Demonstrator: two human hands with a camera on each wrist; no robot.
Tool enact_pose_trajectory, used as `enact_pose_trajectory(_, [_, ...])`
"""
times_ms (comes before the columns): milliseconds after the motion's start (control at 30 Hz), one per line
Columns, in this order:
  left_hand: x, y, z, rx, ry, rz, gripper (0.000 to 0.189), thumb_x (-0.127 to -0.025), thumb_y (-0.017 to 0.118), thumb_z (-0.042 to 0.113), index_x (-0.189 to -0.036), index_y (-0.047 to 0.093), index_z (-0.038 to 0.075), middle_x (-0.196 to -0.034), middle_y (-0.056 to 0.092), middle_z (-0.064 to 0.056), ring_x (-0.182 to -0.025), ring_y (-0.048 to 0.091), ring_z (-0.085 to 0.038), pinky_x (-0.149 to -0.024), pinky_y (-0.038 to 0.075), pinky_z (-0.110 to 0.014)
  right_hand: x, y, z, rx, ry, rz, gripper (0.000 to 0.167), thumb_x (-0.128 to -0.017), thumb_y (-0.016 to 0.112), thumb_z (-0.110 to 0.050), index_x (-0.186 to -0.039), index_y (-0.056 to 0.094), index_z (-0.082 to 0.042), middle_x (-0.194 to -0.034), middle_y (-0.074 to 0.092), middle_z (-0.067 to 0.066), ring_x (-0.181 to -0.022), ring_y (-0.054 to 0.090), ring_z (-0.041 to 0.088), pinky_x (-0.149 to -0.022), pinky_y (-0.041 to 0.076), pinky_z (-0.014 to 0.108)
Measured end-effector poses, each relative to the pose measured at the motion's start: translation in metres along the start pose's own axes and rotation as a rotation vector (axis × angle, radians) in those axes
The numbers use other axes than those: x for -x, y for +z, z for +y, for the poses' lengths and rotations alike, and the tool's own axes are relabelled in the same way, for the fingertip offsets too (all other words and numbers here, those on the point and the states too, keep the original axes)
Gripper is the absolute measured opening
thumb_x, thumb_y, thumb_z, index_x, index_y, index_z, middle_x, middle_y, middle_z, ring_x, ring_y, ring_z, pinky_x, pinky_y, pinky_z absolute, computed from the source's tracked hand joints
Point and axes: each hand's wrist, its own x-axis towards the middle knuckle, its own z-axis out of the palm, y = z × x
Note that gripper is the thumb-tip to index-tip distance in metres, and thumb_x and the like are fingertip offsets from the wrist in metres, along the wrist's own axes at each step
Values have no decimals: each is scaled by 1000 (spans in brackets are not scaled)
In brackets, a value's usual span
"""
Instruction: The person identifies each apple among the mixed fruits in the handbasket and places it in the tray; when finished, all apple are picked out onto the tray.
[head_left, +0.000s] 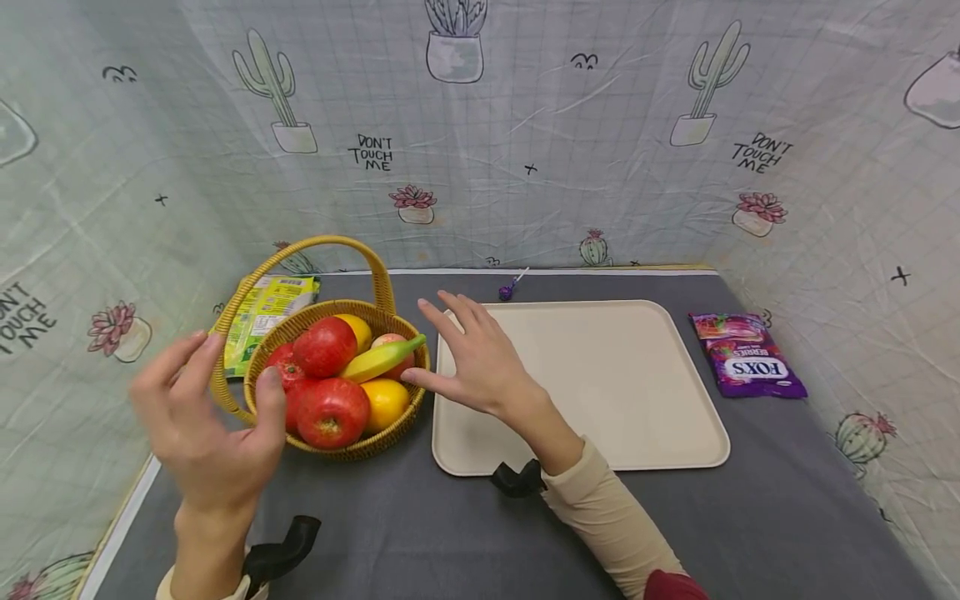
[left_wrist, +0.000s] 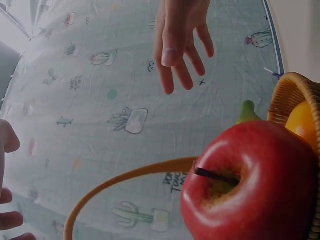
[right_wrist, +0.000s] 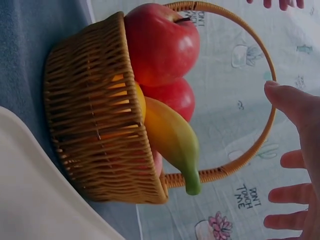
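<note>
A wicker basket (head_left: 360, 451) with a tall arched handle (right_wrist: 260, 50) stands on the left of the table, piled with fruit. Several red apples (head_left: 333, 414), a yellow banana (head_left: 378, 360) with a green tip and orange-yellow fruits (head_left: 386, 406) fill it. To its left, my left hand (head_left: 213, 425) is held up with fingers spread, in front of the handle's left side in the head view. My right hand (head_left: 480, 358) hovers at the basket's right, over the tray's left edge, fingers extended and thumb toward the banana. Neither hand holds anything.
A beige tray (head_left: 600, 383) lies right of the basket. Beyond its far edge is a purple lollipop (head_left: 506, 292). A purple Fox's candy bag (head_left: 757, 367) lies at the right, and a yellow-green packet (head_left: 277, 308) behind the basket. Printed cloth walls (head_left: 525, 208) enclose the table.
</note>
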Motion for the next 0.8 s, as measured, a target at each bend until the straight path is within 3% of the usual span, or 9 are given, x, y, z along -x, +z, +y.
enact_pose_trajectory(100, [6,-7,-8,-28,-28,1,42,-84,64,29,-108,61,-5,-114,59,-27,-108,52,-46,-99,44,-37,-1,4,-4,-32,-35,-8,85,-86,64,-64,-155,38,-22,-158,37,8,-144,38,27,-118,35,48])
enact_pose_trajectory(333, [23,-24,-29,-91,-89,35,41,-80,65,25,-108,60,-4,-116,57,-25,-104,50,-46,-90,36,-18,-3,13,-15,-90,-106,-16,85,-85,68,-61,-154,39,-22,-156,42,6,-140,42,25,-115,40,45])
enact_pose_trajectory(567, [43,-39,-46,-122,-136,-21,46,-81,67,25,-114,59,-6,-115,56,-24,-98,49,-44,-88,36,-11,-4,23,-23,-95,-174,9,83,-85,69,-60,-153,42,-21,-153,45,5,-137,45,22,-112,42,41])
enact_pose_trajectory(667, [52,-43,-51,-124,-168,-52,48,-82,68,26,-117,58,-7,-117,57,-21,-94,50,-37,-88,37,-8,-5,25,-28,-88,-194,11,84,-84,68,-63,-152,43,-21,-152,46,4,-136,46,22,-111,42,40])
enact_pose_trajectory(800, [61,-46,-56,-123,-214,-92,53,-83,69,25,-121,56,-9,-122,58,-21,-98,53,-15,-87,39,-6,-6,29,-36,-87,-213,-4,83,-83,68,-64,-151,45,-22,-150,47,3,-133,47,22,-109,43,38])
